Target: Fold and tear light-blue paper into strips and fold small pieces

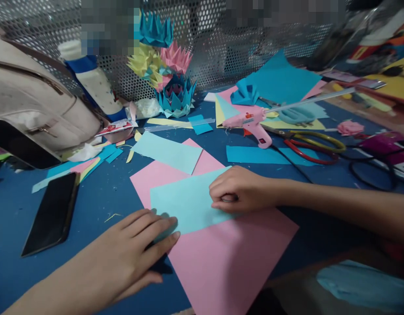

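Paper folding at mid-frame, early stage.

Light blue sheet (185, 203) is laid flat on a large pink sheet (228, 253), centre of the frame. Left hand (136, 249) is spread nearly flat, fingers extended, pressed on the sheet's lower left corner; nothing is gripped. Right hand (238, 189) is loosely curled, fingertips tucked under and pressed on the sheet's right edge; whether the edge is pinched cannot be told. No crease is visible on the sheet, so folding is judged barely begun. Finished folded paper flowers (169, 65) are stacked at upper centre. Pink glue gun (254, 124) and scissors (311, 146) are seen at upper right, a black phone (53, 214) at left.
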`<action>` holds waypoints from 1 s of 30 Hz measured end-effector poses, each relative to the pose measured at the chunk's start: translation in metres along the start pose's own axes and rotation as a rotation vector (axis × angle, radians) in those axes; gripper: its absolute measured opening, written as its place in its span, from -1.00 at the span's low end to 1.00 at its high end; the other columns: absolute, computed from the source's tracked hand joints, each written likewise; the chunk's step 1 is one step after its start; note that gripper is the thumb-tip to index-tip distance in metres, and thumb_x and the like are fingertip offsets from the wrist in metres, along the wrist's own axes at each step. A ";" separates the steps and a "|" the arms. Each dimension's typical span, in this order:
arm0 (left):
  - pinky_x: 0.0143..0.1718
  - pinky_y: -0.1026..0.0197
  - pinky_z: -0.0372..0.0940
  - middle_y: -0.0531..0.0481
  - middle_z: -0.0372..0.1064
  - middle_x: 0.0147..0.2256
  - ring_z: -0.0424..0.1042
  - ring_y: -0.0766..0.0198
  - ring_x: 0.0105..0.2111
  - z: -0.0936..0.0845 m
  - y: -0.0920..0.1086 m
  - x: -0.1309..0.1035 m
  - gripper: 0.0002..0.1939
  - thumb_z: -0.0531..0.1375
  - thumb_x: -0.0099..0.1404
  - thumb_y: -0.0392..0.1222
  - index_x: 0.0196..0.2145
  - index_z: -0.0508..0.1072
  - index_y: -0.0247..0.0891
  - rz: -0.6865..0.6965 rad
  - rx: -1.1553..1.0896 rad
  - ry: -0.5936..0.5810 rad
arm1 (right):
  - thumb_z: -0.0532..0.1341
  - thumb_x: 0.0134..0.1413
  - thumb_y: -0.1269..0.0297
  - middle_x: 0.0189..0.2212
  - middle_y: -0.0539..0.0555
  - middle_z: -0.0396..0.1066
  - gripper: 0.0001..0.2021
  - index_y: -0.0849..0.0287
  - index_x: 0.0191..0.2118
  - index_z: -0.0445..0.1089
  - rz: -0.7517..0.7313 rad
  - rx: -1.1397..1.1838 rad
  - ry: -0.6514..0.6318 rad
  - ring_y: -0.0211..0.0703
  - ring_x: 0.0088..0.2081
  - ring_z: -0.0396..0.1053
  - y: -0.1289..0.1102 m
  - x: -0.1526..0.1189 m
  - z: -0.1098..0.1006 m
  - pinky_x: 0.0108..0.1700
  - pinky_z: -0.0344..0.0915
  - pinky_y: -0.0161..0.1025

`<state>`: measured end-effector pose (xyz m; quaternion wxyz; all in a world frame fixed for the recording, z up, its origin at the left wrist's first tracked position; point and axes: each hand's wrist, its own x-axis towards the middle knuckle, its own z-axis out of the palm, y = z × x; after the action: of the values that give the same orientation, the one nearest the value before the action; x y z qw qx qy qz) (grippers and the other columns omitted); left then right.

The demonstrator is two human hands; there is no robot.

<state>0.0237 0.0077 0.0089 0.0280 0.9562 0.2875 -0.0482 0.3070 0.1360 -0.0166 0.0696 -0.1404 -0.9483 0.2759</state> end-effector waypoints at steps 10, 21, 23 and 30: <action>-0.47 0.05 0.34 -0.08 0.39 -0.25 0.40 0.13 -0.44 -0.009 -0.002 0.082 -0.46 -0.08 0.44 0.09 0.20 0.22 -0.30 0.187 -0.091 -0.065 | 0.07 0.25 0.21 -0.62 -0.12 -0.04 -0.64 0.19 -0.56 0.07 0.148 0.257 -0.066 -0.39 -0.55 -0.02 0.007 0.001 -0.010 -0.48 -0.09 -0.35; -0.60 0.18 0.20 -0.06 0.45 -0.51 0.44 0.13 -0.55 -0.009 0.016 0.130 -0.49 -0.02 0.43 0.08 0.11 0.29 -0.39 0.210 -0.097 -0.007 | 0.08 0.24 0.18 -0.64 -0.13 -0.03 -0.65 0.21 -0.55 0.15 0.087 0.291 -0.038 -0.39 -0.57 -0.03 0.011 -0.001 -0.010 -0.50 -0.10 -0.36; -0.62 0.16 0.18 -0.07 0.45 -0.53 0.45 0.12 -0.56 -0.009 0.016 0.137 -0.50 -0.04 0.44 0.08 0.08 0.32 -0.40 0.217 -0.093 -0.002 | 0.07 0.23 0.21 -0.64 -0.13 -0.02 -0.67 0.20 -0.54 0.15 0.082 0.295 -0.032 -0.39 -0.56 -0.02 0.011 -0.001 -0.009 -0.50 -0.09 -0.37; -0.63 0.17 0.11 -0.04 0.41 -0.59 0.41 0.16 -0.61 -0.004 0.019 0.153 -0.53 0.02 0.42 0.05 0.03 0.36 -0.43 0.240 -0.081 0.062 | 0.05 0.07 0.46 -0.62 -0.12 0.05 -0.83 0.21 -0.52 0.19 0.071 0.338 -0.042 -0.38 -0.54 0.04 0.012 -0.002 -0.009 -0.47 -0.05 -0.39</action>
<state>0.1619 0.0759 -0.0032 0.0633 0.9828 0.1733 -0.0034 0.3131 0.1492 -0.0155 0.0627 -0.1542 -0.8841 0.4366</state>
